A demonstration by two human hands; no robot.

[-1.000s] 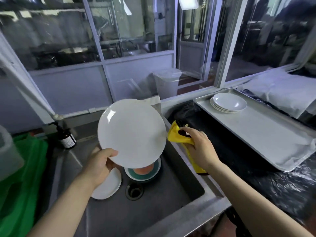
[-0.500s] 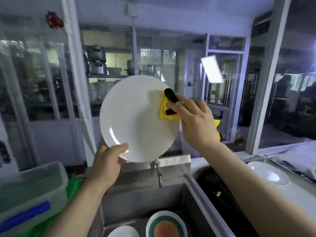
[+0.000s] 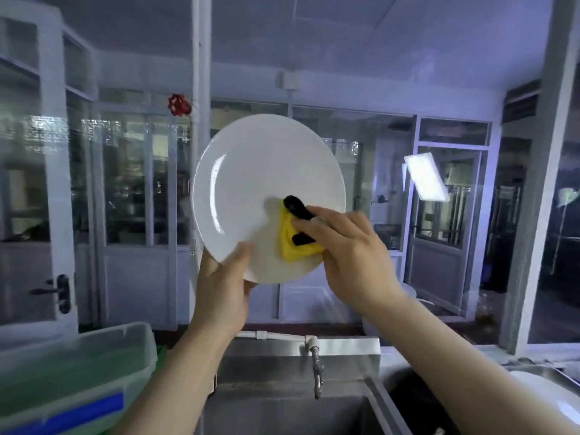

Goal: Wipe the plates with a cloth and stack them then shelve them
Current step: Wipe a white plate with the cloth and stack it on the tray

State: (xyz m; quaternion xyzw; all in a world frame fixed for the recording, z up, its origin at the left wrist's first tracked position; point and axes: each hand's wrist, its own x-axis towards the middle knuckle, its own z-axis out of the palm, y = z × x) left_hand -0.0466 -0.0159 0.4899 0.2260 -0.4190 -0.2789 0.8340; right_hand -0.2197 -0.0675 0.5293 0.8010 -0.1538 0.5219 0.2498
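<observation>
A steel sink (image 3: 282, 412) is seen below, with a tap (image 3: 317, 368) at its back wall. The white plate (image 3: 251, 183) is held raised above it, tilted face toward the camera. Its rim at 7 o'clock is gripped by the left hand (image 3: 222, 293), thumb on the face. The yellow cloth (image 3: 295, 243) is pressed against the plate at 4 o'clock by the right hand (image 3: 348, 246), whose fingers curl over it; two fingertips appear black-covered. The wipe is best carried in overlapping arcs toward 10 o'clock, with the rim grip kept firm.
</observation>
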